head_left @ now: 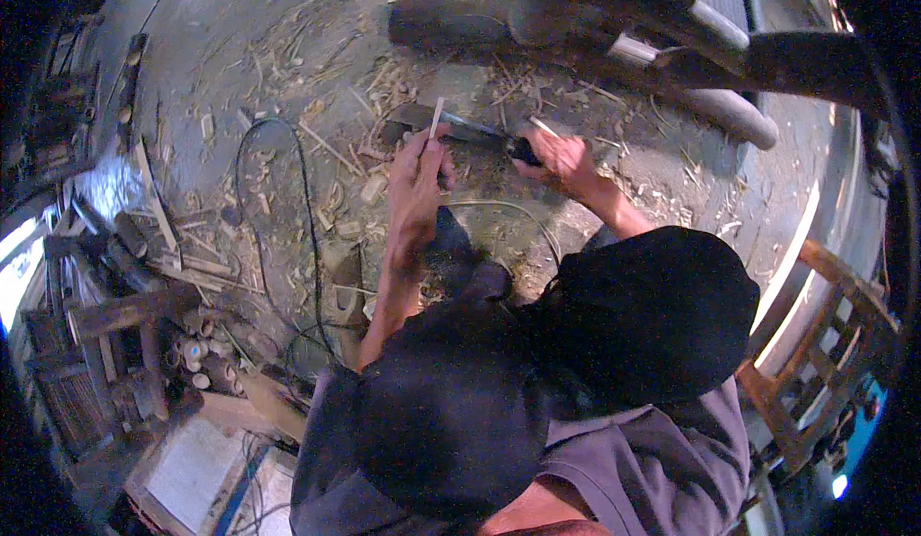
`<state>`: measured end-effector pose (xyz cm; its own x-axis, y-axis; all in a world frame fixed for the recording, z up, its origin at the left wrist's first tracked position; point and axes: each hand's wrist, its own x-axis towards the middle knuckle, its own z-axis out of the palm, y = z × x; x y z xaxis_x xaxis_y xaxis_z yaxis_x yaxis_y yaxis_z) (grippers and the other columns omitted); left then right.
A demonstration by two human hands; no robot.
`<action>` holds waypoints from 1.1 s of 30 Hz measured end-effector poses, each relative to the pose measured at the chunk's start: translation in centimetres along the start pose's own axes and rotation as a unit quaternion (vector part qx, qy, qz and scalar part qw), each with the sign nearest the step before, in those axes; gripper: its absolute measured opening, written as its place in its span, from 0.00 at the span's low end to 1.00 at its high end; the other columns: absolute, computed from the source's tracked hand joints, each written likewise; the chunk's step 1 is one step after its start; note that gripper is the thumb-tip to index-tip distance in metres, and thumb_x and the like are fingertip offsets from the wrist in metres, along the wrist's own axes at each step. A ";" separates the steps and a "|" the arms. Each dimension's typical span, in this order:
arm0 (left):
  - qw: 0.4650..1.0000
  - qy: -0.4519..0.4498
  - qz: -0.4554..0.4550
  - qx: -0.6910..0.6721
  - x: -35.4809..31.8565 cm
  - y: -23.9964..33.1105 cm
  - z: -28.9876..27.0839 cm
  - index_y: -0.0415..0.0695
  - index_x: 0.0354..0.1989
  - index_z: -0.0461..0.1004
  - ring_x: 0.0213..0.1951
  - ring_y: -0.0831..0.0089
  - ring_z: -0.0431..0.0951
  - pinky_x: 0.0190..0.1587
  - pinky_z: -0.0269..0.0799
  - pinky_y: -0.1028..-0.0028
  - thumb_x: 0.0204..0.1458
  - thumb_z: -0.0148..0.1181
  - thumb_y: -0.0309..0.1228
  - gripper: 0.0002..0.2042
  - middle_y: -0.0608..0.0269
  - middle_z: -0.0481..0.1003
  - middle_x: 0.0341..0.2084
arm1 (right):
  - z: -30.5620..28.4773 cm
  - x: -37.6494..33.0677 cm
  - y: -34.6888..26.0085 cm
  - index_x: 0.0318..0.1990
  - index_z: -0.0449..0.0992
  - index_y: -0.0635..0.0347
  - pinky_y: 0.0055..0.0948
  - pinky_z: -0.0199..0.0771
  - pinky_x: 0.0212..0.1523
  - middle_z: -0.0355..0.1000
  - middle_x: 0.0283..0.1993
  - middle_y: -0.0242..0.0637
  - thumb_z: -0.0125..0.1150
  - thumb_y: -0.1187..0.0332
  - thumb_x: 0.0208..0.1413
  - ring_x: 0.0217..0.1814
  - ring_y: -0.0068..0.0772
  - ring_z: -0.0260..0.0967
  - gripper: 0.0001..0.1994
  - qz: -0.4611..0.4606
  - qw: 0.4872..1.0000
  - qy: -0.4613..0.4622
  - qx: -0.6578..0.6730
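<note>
Pinched upright in my left hand (419, 171) is a thin, pale strip of wood or bamboo (436, 117), its upper end sticking out past the fingers. My right hand (566, 160) is wrapped round the black handle (524, 150) of a large knife. The knife's blade (459, 125) points left, lying just beyond my left fingertips and behind the strip. Whether blade and strip touch, I cannot tell. A short pale sliver (544, 127) shows beside my right fingers; whether they hold it is unclear.
Shavings and offcuts (374, 188) litter the floor. Thick dark logs (451, 25) lie at the far right. A dark cable (315, 210) loops at left, near long strips (158, 195) and cut bamboo pieces (203, 349). A wooden frame (815, 344) stands at right.
</note>
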<state>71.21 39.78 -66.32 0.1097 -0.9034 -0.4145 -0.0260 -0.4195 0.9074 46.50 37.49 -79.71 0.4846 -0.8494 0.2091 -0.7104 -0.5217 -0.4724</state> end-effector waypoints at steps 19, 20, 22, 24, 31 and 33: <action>0.990 0.123 0.067 0.000 -1.0 1.4 -2.3 0.38 0.37 0.76 0.25 0.77 0.72 0.29 0.67 0.75 0.65 0.50 0.34 0.13 0.66 0.75 0.22 | -6.4 8.9 -7.7 0.47 0.74 0.46 0.42 0.75 0.33 0.76 0.34 0.36 0.67 0.61 0.46 0.35 0.46 0.76 0.19 -0.035 0.997 -0.055 0.039; 0.988 0.121 0.098 0.009 -1.3 1.7 -2.4 0.38 0.37 0.76 0.25 0.76 0.73 0.29 0.67 0.75 0.65 0.49 0.34 0.13 0.65 0.75 0.22 | -6.1 9.1 -8.0 0.46 0.74 0.45 0.42 0.74 0.32 0.76 0.33 0.36 0.67 0.62 0.46 0.34 0.46 0.76 0.18 -0.053 0.996 -0.058 0.030; 0.992 0.121 0.046 -0.008 -1.8 2.1 -2.9 0.38 0.37 0.76 0.25 0.76 0.73 0.29 0.68 0.76 0.65 0.49 0.33 0.12 0.64 0.76 0.23 | -5.7 9.7 -8.3 0.44 0.74 0.46 0.43 0.73 0.30 0.75 0.31 0.35 0.67 0.62 0.46 0.33 0.45 0.75 0.16 -0.033 0.995 -0.098 -0.014; 0.991 0.120 0.032 -0.040 -2.2 2.2 -3.5 0.37 0.39 0.76 0.25 0.76 0.74 0.30 0.69 0.76 0.65 0.49 0.33 0.12 0.63 0.76 0.23 | -5.1 10.3 -8.4 0.42 0.75 0.44 0.44 0.72 0.28 0.74 0.29 0.36 0.63 0.62 0.49 0.31 0.47 0.75 0.12 -0.047 0.993 -0.103 -0.036; 0.994 0.082 0.063 -0.019 -4.1 3.4 -5.3 0.35 0.51 0.74 0.26 0.74 0.75 0.31 0.71 0.74 0.64 0.47 0.32 0.15 0.61 0.77 0.25 | -4.8 12.5 -8.4 0.43 0.76 0.47 0.45 0.73 0.32 0.75 0.32 0.38 0.65 0.63 0.47 0.34 0.47 0.75 0.14 -0.048 0.998 -0.026 -0.025; 0.994 0.078 0.072 0.010 -5.4 4.1 -5.3 0.34 0.52 0.73 0.27 0.75 0.75 0.32 0.71 0.74 0.65 0.47 0.32 0.16 0.60 0.78 0.25 | -5.5 13.2 -8.0 0.45 0.76 0.47 0.45 0.74 0.34 0.76 0.33 0.39 0.65 0.62 0.48 0.35 0.49 0.75 0.15 0.017 1.000 -0.012 -0.019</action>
<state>75.81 43.41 -60.00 0.2559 -0.9302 -0.2630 -0.0724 -0.2898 0.9544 55.80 30.00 -68.44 0.4709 -0.8652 0.1723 -0.7462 -0.4948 -0.4454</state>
